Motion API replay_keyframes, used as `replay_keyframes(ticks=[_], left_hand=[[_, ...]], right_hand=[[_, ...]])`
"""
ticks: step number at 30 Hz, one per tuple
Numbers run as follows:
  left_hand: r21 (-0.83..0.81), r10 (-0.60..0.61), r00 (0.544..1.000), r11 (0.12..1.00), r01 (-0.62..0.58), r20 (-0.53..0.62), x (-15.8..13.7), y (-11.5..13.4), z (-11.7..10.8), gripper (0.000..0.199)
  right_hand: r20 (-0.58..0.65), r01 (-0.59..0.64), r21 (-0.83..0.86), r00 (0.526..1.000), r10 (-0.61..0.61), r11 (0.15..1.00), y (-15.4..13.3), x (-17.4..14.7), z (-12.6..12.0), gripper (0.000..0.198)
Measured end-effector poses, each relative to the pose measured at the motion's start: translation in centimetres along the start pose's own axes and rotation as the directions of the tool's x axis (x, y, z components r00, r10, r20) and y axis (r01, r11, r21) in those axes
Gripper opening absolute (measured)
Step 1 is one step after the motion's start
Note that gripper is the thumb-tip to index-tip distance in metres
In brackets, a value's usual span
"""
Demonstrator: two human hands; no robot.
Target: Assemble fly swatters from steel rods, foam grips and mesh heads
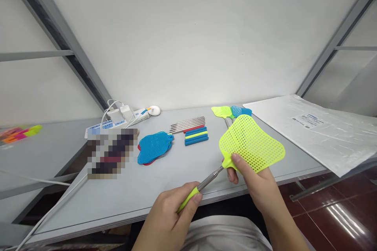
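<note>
A yellow-green fly swatter (253, 143) is held between my two hands over the table's front edge. My left hand (173, 211) is closed around its yellow-green grip, at the lower end of the metal rod (210, 179). With thumb and fingers, my right hand (249, 176) pinches the base of the perforated head, where the rod meets it. Left of the swatter lies a stack of loose swatter heads (155, 148), blue on top with red beneath. Behind it are several coloured grips (196, 136) in a row and several metal rods (188, 124).
Swatters with yellow-green (220, 111) and blue (241, 110) heads lie at the back. A white plastic bag (321, 125) covers the table's right side. A power strip (118, 119) with plugs and cables stands back left, near a pixelated patch. Metal frame posts flank the table.
</note>
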State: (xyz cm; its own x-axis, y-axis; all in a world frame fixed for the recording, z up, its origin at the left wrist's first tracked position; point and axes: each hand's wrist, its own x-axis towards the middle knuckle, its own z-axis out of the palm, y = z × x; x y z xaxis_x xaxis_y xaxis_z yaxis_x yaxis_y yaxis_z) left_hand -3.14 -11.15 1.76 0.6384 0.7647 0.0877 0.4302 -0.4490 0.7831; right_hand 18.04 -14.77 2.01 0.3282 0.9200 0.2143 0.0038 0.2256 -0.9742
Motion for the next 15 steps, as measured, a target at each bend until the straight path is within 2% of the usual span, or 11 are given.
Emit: replay_keyframes(ticks=[5, 8, 13, 15], left_hand=[[0.005, -0.013, 0.997, 1.000, 0.013, 0.070, 0.7, 0.3, -1.0, 0.031], [0.007, 0.001, 0.994, 1.000, -0.002, 0.107, 1.3, 1.1, -1.6, 0.034], [0.076, 0.032, 0.994, 0.996, -0.040, 0.101, 2.6, 2.8, -2.1, 0.037], [0.082, 0.032, 0.998, 0.996, -0.037, 0.062, 3.0, 3.0, -2.6, 0.031]], right_hand=[[-0.109, -0.071, 0.026, 0.991, 0.073, 0.997, 0.3, -0.6, 0.8, 0.032], [-0.151, -0.063, 0.097, 0.985, 0.077, 0.993, 0.8, -0.7, 0.7, 0.034], [-0.168, -0.014, 0.219, 0.984, 0.052, 0.976, 1.5, 0.0, 0.0, 0.030], [-0.170, -0.010, 0.273, 0.984, 0.059, 0.962, 1.7, 0.3, -0.1, 0.025]])
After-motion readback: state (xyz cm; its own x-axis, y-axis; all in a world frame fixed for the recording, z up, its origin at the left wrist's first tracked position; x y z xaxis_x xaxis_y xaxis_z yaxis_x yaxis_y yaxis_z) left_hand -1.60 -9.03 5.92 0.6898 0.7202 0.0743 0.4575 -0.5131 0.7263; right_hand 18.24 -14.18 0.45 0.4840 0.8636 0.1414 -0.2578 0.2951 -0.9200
